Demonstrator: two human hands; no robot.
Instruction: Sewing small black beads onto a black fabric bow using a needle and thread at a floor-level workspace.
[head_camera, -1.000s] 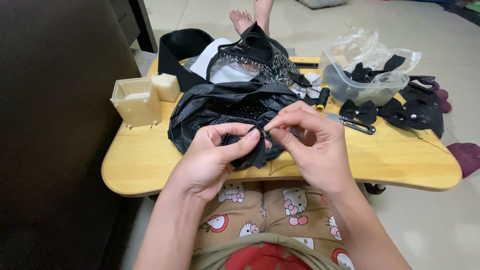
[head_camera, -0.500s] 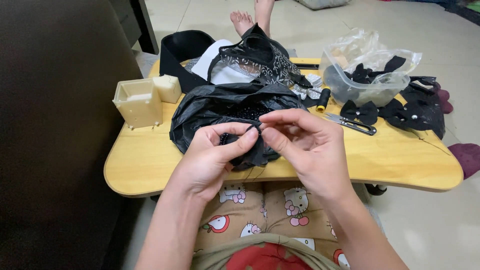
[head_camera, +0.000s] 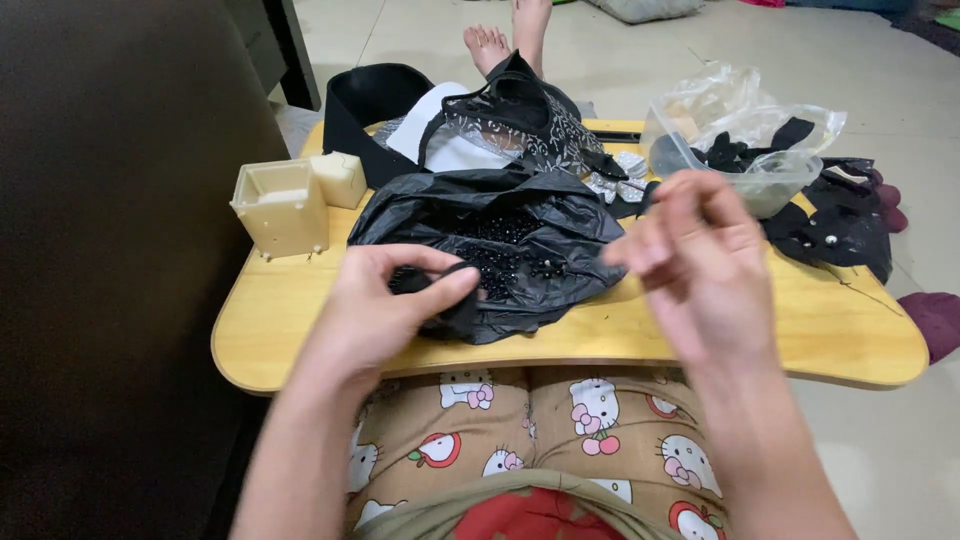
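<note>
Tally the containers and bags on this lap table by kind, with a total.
Black plastic bag: 1
Clear plastic tub: 1
Cream plastic box: 1
Total: 3

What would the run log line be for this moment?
left hand: pinching small black piece | right hand: raised, blurred | black bag on table

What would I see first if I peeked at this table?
A crinkly black bag strewn with tiny black beads lies mid-table. The left hand pinches a small black piece at its near edge, and the right hand hovers blurred beside it. A clear tub sits far right.
</note>
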